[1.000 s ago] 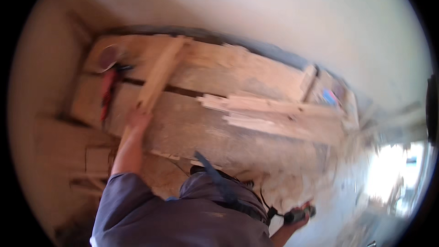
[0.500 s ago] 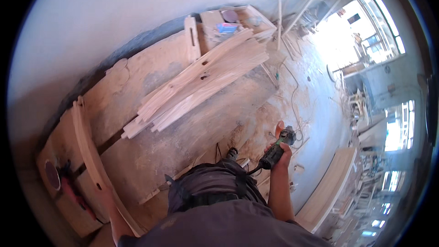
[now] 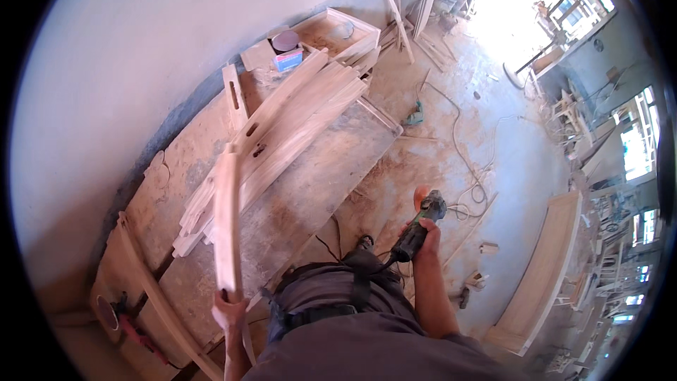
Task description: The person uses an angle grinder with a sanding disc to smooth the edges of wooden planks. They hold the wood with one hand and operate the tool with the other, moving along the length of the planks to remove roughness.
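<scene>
My left hand [image 3: 230,312] is closed round the lower end of a long pale wooden rail [image 3: 227,219], near a dark slot in it. The rail is raised, its far end passing in front of a stack of similar wooden pieces [image 3: 303,127] on the worktable [image 3: 289,190]. On the right, my right hand [image 3: 427,238] grips the body of a black and green angle grinder [image 3: 415,234], held over the floor beside the table. An orange part [image 3: 421,195] shows at its head; whether it is a handle or a disc I cannot tell. Its cord runs back toward my waist.
Another long rail [image 3: 159,293] lies at the table's left end, beside a red power tool [image 3: 137,331] with a round disc. At the far end are a blue box [image 3: 288,61] and a wooden tray [image 3: 317,28]. Cables [image 3: 458,116], a green tool [image 3: 416,114] and offcuts litter the floor.
My left hand has swung right from the table's left end, carrying the rail in front of the stack. The grinder stays in my right hand, nearly where it was. The view has turned somewhat.
</scene>
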Demonstrator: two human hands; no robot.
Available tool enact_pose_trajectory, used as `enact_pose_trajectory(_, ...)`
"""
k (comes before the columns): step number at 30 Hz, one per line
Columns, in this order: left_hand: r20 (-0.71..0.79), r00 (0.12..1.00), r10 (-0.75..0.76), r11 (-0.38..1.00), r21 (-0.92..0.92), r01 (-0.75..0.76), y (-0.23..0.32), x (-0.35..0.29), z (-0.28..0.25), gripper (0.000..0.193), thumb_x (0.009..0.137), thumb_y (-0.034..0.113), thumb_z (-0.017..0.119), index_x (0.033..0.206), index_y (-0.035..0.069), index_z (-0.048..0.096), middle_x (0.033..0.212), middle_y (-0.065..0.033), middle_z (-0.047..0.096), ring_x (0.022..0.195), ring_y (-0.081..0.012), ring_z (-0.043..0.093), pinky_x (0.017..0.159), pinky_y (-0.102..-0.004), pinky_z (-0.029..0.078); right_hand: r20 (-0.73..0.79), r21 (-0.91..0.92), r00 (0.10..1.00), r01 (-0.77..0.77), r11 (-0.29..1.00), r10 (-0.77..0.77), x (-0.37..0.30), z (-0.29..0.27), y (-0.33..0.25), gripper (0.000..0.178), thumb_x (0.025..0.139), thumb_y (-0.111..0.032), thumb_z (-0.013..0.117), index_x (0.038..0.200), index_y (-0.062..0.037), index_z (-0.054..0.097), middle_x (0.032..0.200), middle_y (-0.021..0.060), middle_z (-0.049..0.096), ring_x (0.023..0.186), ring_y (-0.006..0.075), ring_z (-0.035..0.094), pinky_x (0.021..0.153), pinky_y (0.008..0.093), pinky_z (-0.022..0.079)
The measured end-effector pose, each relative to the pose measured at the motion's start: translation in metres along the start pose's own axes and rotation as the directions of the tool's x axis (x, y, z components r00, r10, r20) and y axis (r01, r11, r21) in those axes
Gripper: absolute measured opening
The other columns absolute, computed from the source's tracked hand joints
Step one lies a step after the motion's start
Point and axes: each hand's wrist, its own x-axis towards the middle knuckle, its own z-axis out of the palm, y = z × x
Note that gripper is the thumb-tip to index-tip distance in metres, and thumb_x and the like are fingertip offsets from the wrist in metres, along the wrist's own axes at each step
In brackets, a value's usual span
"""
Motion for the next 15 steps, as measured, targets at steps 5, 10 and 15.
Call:
enact_pose_trajectory(5, 0.096, 0.972, 0.214, 0.947, 0.225, -0.231, 0.084, -0.017, 0.069, 0.064, 0.059, 0.028, 0.093, 0.113, 0.007, 0.065, 0.102, -0.0188, 0.077, 0.097, -0.0408, 0.074, 0.086, -0.0503, 0.058, -0.020, -0.061, 1.000, -0.024, 0.998, 0.023, 0.019, -0.033, -0.070, 0.042, 0.079, -0.031, 0.063, 0.102, 0.0047, 0.061, 0.084, 0.0212, 0.068, 0.070, 0.0389, 0.067, 0.068, 0.0519, 0.060)
enact_pose_trajectory(10, 0.203, 0.939, 0.276, 0.885, 0.327, -0.331, 0.171, -0.012, 0.129, 0.063, 0.062, 0.029, 0.091, 0.116, 0.010, 0.063, 0.109, -0.0181, 0.076, 0.105, -0.0415, 0.072, 0.091, -0.0521, 0.056, -0.046, -0.005, 0.999, -0.012, 1.000, 0.012, 0.043, -0.069, -0.116, 0.043, 0.079, -0.031, 0.064, 0.104, 0.0039, 0.061, 0.086, 0.0198, 0.068, 0.074, 0.0380, 0.068, 0.069, 0.0506, 0.059)
enact_pose_trajectory(15, 0.306, 0.898, 0.317, 0.834, 0.361, -0.418, 0.235, 0.016, 0.179, 0.064, 0.064, 0.029, 0.092, 0.117, 0.011, 0.062, 0.114, -0.0171, 0.076, 0.110, -0.0412, 0.070, 0.095, -0.0520, 0.055, 0.008, -0.050, 1.000, 0.001, 0.999, -0.001, 0.042, -0.049, -0.162, 0.041, 0.079, -0.028, 0.066, 0.106, 0.0029, 0.060, 0.091, 0.0185, 0.067, 0.079, 0.0365, 0.068, 0.071, 0.0505, 0.059)
